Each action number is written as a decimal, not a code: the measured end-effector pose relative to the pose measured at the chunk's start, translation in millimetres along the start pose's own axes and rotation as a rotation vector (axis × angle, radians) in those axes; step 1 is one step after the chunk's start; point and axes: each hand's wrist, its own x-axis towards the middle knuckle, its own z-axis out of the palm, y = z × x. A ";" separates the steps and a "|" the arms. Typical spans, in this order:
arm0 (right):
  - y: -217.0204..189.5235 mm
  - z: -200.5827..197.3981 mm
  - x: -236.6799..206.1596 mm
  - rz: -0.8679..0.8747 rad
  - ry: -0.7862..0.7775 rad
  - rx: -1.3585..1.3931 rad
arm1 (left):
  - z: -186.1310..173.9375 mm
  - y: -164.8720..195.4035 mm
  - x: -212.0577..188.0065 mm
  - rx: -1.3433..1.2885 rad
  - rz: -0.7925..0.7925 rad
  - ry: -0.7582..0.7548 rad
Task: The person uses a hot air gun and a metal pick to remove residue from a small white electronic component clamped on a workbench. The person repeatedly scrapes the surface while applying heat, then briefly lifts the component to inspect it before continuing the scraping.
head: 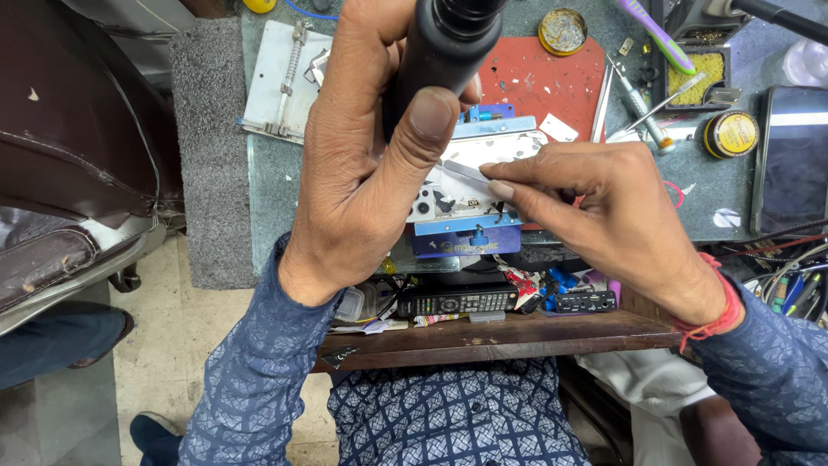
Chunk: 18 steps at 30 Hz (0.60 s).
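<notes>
Cluttered glass worktop (276, 185)
A red mat (543, 82), blue jig (466, 233), tin (562, 30), tweezers (601, 108), screwdriver (642, 112) and dark tablet (792, 160) lie on it; a remote (457, 302) sits on the wooden shelf (500, 336) below.

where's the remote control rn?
Head view, bottom centre: the black remote control lies on the wooden shelf under the glass worktop's near edge, just below the blue clamp fixture, between the left hand's wrist and the right hand.

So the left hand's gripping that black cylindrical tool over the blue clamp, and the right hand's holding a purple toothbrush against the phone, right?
Not quite. In the head view the right hand presses a thin metal blade, not the purple toothbrush, which lies on the bench. The rest holds: left hand, black cylindrical tool.
</notes>
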 end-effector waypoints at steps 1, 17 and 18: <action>0.3 0.9 -0.1 0.008 0.004 0.021 | -0.3 0.0 -0.1 0.000 -0.002 0.003; -16.2 -2.3 14.6 0.536 -0.131 0.463 | -2.4 2.5 -3.8 -0.022 0.003 -0.004; -18.2 -3.0 14.7 0.556 -0.131 0.492 | -2.1 2.7 -3.5 -0.021 0.004 -0.006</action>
